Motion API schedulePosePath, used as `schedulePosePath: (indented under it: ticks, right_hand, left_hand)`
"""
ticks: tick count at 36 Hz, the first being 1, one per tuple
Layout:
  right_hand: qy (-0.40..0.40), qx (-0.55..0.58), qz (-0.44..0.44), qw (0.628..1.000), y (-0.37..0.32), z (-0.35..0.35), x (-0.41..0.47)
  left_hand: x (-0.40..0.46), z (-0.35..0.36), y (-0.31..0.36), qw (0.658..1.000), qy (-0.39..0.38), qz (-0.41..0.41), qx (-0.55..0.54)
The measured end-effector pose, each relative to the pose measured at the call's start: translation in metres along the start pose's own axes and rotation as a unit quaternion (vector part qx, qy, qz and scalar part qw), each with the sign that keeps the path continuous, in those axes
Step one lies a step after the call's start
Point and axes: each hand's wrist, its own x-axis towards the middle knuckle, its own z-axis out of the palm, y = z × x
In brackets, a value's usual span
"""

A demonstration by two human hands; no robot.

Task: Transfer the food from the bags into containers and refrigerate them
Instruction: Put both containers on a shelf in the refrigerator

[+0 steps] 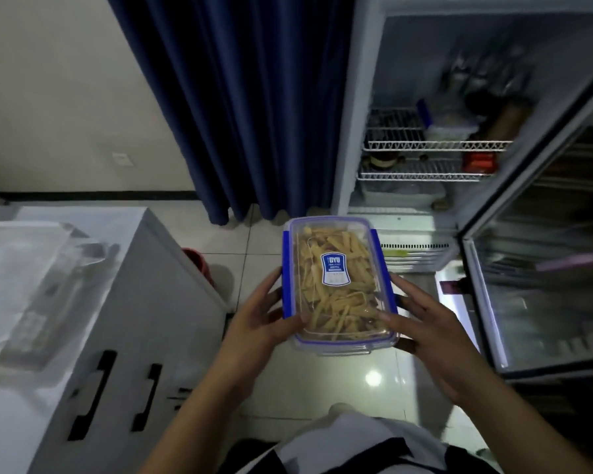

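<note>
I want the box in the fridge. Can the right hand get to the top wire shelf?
Probably yes: the fridge door stands open, but the right hand is helping hold the box.

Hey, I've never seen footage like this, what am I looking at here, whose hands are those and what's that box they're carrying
There is one picture, taken by a wide-angle camera worn on a person's head, looking forward and down, so you see their own arms. No machine is involved.

The left hand and right hand hold a clear container with a blue-edged lid, one hand on each side, thumbs over the lid. It is closed and filled with pale yellow food strips.

Ahead on the right stands a refrigerator with its glass door swung open; wire shelves inside hold items too blurred to name. On the left is a white cabinet with a clear plastic bag lying on top. A dark blue curtain hangs behind.
</note>
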Motion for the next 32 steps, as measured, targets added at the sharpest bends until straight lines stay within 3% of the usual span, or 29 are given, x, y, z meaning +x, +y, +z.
schedulePosePath:
  ticks: [11, 18, 32]
  right_hand:
    - [0.046, 0.036, -0.005, 0.998, -0.038, -0.089, 0.09]
    - [0.122, 0.045, -0.016, 0.991, -0.073, -0.119, 0.168]
    - [0.216, 0.069, 0.063, 0.972, -0.121, -0.174, 0.296]
  left_hand:
    - [0.133, 0.073, 0.044, 0.999, -0.029, -0.016, 0.016]
    - [0.242, 0.1, 0.064, 0.997, -0.077, -0.01, 0.026]
    - [0.417, 0.15, 0.079, 0.993, -0.09, -0.078, -0.016]
